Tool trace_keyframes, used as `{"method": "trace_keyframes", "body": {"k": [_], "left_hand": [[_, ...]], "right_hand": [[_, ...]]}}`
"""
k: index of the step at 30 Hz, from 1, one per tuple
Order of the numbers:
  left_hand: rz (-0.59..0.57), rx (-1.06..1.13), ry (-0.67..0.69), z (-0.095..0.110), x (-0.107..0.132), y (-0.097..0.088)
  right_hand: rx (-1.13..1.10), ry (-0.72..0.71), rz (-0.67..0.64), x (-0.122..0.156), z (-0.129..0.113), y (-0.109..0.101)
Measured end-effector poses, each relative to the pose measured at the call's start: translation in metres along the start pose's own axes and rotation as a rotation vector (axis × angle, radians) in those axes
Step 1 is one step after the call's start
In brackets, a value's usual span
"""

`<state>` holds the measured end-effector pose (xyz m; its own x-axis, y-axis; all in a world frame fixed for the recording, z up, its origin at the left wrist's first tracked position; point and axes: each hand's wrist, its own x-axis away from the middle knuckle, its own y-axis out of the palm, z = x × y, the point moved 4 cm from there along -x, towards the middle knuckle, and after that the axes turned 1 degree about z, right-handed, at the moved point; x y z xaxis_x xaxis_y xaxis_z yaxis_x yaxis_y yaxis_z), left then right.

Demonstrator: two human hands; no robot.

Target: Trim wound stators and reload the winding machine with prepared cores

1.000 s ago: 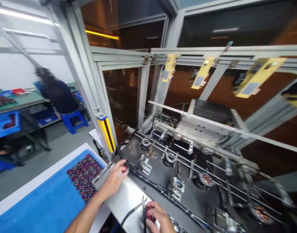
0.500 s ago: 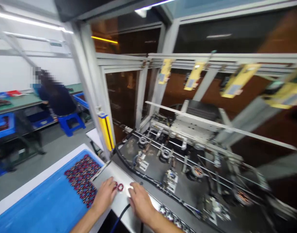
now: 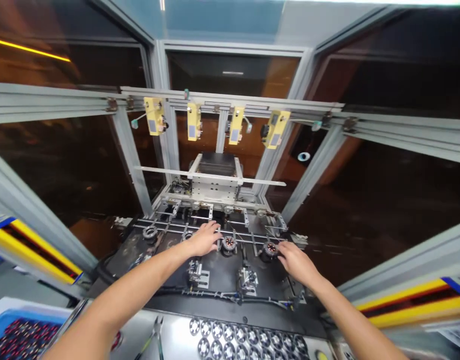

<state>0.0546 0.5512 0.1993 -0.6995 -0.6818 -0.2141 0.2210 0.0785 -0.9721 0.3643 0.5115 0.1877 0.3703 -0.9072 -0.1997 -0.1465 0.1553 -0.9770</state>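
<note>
The left hand (image 3: 204, 239) lies palm down with its fingers stretched out flat, holding nothing. Its fingertips rest on the thin rods (image 3: 248, 234), just beside the copper-wound middle ring (image 3: 228, 243), which sits right of those fingertips. The right hand (image 3: 295, 260) reaches in from the other side with its fingers curled against the right ring (image 3: 270, 248), touching its near edge. Whether they pinch it I cannot tell.

Both rings sit on the rods, with a small gap between them. Left of the left hand, well apart from it, an empty-looking grey ring (image 3: 150, 232) sits on the same rods. Just behind both hands stands a bright metal block (image 3: 214, 189). It closes off the far side, so the room there is tight.

Nearer than the hands, two small clamps (image 3: 195, 274) stand on the dark deck, and a black cable (image 3: 214, 295) runs along its front edge. Nearer still, a steel plate (image 3: 177, 345) holds rows of small discs (image 3: 245, 340), with pliers (image 3: 156, 335) to their left. A blue bin (image 3: 0, 322) of red rings sits at the left forearm's outer side. Slanted grey posts (image 3: 132, 155) wall in the deck on either side, and yellow boxes (image 3: 154, 116) hang overhead.
</note>
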Motion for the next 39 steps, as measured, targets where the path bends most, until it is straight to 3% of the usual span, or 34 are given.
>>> {"method": "trace_keyframes", "body": {"k": [3,7,14,21,25,29,35,39], "left_hand": [[-0.107,-0.014,0.096,0.012,-0.037,0.032],[-0.169,-0.027,0.131,0.02,-0.055,0.054],[-0.238,-0.007,0.097,0.007,-0.058,0.067],[-0.279,0.093,0.046,0.004,-0.063,0.073],[-0.182,0.19,0.036,0.009,-0.065,0.06],[-0.054,0.323,0.032,0.024,-0.049,0.03],[0.154,0.535,-0.004,0.064,0.021,-0.031],[0.324,0.59,-0.108,0.081,0.071,-0.057]], "right_hand": [[0.037,0.077,-0.063,0.003,0.025,0.008],[0.042,0.129,-0.121,-0.002,0.034,0.023],[-0.024,0.133,-0.224,-0.021,0.039,0.044],[-0.042,0.139,-0.297,-0.026,0.043,0.051],[-0.034,0.14,-0.326,-0.027,0.044,0.053],[-0.043,0.128,-0.34,-0.029,0.047,0.056],[-0.082,0.089,-0.331,-0.034,0.054,0.058],[-0.112,0.044,-0.331,-0.038,0.057,0.057]]}}
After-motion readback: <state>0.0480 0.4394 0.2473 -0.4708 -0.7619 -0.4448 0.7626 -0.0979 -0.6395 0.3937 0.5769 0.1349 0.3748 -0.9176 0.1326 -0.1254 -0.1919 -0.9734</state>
